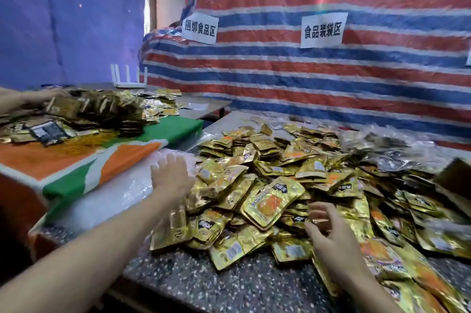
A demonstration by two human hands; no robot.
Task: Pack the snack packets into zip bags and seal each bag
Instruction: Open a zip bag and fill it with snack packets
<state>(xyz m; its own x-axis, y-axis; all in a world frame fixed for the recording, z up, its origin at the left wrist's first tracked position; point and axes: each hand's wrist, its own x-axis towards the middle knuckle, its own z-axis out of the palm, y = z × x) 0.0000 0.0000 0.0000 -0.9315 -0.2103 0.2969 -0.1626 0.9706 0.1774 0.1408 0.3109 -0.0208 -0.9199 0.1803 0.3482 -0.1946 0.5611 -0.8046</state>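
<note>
A: Where are the snack packets [267, 185]?
B: Big loose heap of gold ones, centre-right on the speckled table [204, 284]. They overlap, some face up w/ orange print.
A: Left hand [170, 175]?
B: Fingers spread wide, palm down, at the heap's left edge, over a stack of clear plastic bags [119, 195]. Nothing in it. It's blurred, so can't tell if it touches the plastic.
A: Right hand [328, 233]?
B: Nearer the cam, over the heap's front. Fingers half curled, thumb apart. Tips are smeared, so can't tell if it's got a pkt.
A: Anything else?
B: Filled clear bags [387, 149] w/ dark contents behind the heap, right side. Cardboard box [453, 175] at the right edge. On the left, an orange-green-white cloth [76, 159] w/ a second pile of darker packets [102, 111]; another person's hand [38, 96] is at its far end. White router [128, 80] w/ antennas behind that. Striped tarp [331, 78] at the back, paper signs [323, 29] on it.
</note>
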